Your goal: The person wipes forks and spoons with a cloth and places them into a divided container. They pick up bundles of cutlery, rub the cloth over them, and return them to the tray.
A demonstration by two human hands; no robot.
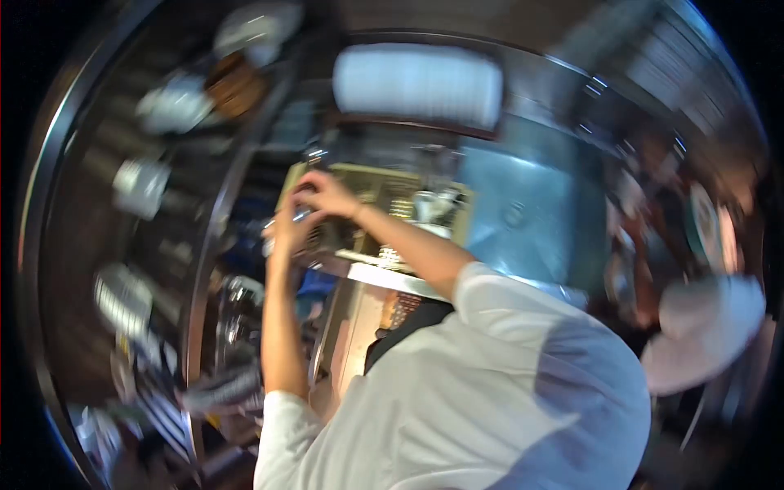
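My left hand (pixel 286 232) and my right hand (pixel 328 196) are close together over the left end of a yellowish rack (pixel 376 170). Fingers of both curl around something shiny and see-through (pixel 301 214), perhaps glassware; blur and the fingers hide its kind. In the rack, to the right of my hands, stand small white dishes or cups (pixel 441 201), beside a part with a bright grid pattern (pixel 398 204).
A metal sink (pixel 523 216) lies right of the rack. Behind is a long row of white items (pixel 416 86) in a dark holder. Shelves at left hold bowls (pixel 173 104) and white crockery (pixel 140 188). Another person (pixel 706 327) is at far right.
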